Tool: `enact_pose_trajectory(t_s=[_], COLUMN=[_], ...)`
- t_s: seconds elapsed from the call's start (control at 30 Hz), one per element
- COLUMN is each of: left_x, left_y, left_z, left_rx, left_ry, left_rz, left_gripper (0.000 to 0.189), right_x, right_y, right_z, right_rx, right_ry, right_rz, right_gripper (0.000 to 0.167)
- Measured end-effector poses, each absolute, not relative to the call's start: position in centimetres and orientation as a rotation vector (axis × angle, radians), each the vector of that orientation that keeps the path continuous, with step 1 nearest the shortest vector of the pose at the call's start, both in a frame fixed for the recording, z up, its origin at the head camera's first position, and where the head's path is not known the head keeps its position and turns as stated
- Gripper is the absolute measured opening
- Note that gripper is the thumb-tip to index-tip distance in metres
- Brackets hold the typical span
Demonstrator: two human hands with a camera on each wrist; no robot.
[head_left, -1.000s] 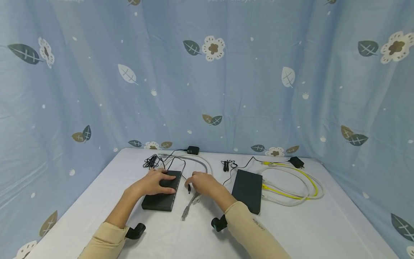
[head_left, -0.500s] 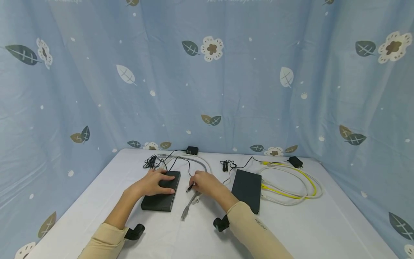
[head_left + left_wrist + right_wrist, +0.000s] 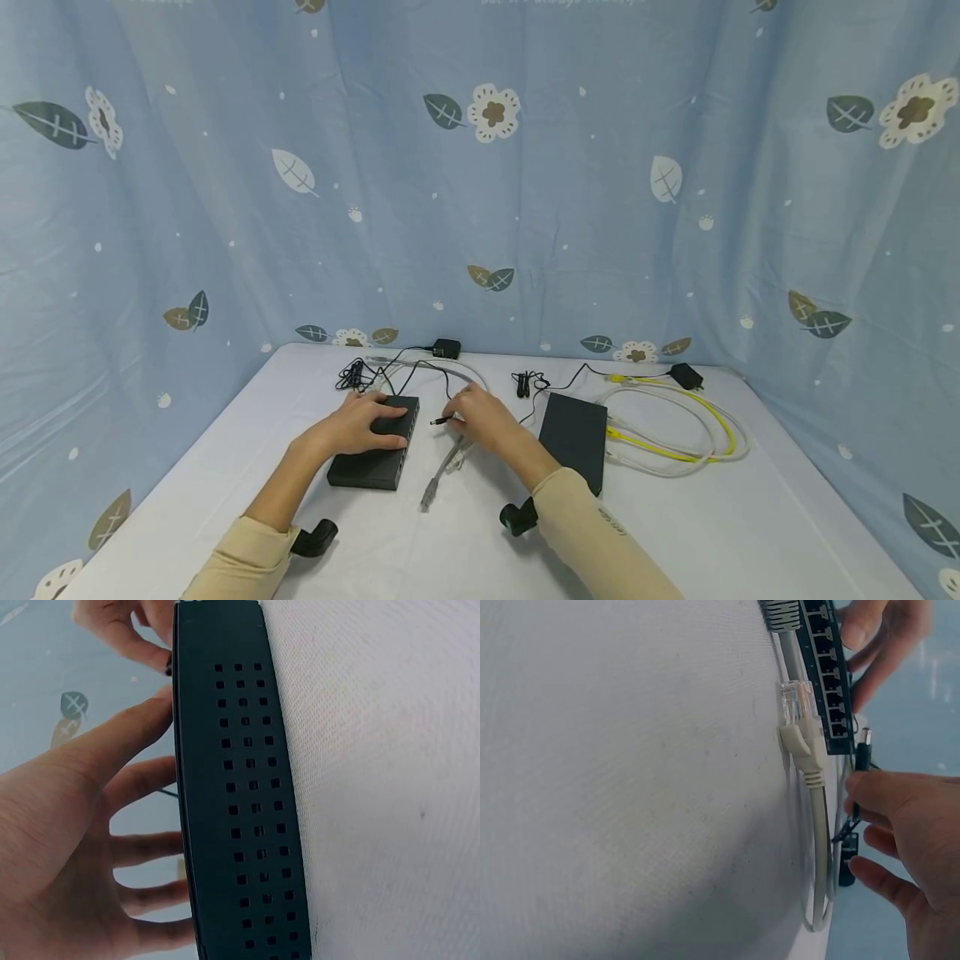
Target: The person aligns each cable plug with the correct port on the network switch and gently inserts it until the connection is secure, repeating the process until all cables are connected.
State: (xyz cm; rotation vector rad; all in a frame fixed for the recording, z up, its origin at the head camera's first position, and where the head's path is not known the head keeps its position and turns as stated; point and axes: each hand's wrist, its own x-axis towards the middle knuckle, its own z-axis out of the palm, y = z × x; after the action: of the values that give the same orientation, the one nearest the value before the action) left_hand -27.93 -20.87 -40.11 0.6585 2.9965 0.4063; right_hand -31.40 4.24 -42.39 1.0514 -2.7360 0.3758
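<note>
My left hand rests on top of a black network switch, fingers spread and thumb near its port edge. The left wrist view shows the vented side wall with the straight fingers lying on the top face. Just right of the switch, my right hand pinches the black barrel power plug of a thin cable. Seen from the right wrist, the metal tip of that plug is apart from the switch, past the end of its row of ports.
A grey network cable lies between the hands, beside a whitish cable with a clear connector. Behind are a power adapter and bundled black cord. At right, a second switch has yellow and white cables.
My right hand has lifted slightly away and turned the plug from pointing down toward me to pointing left at the switch. My left hand has stayed on the switch.
</note>
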Motion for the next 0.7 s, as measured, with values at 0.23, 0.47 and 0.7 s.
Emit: enact_pose_trajectory(t_s=[0.23,0.47,0.7], left_x=[-28.04,-27.75,-27.69], left_y=[-20.75,-20.59,-20.46], left_z=[-40.35,-40.18,-40.25], left_rx=[0.673,0.631,0.615], left_ry=[3.001,3.004,3.014], left_rz=[0.377,0.371,0.364], left_gripper=[0.064,0.063,0.064], right_x=[-31.4,-31.39,-31.6], right_y=[4.33,4.25,4.12], right_z=[-42.6,-42.76,-43.4], right_rx=[1.114,1.139,1.103], right_ry=[-2.663,-2.648,-2.649], right_rz=[0.424,0.43,0.418], right_gripper=[0.015,0.015,0.014])
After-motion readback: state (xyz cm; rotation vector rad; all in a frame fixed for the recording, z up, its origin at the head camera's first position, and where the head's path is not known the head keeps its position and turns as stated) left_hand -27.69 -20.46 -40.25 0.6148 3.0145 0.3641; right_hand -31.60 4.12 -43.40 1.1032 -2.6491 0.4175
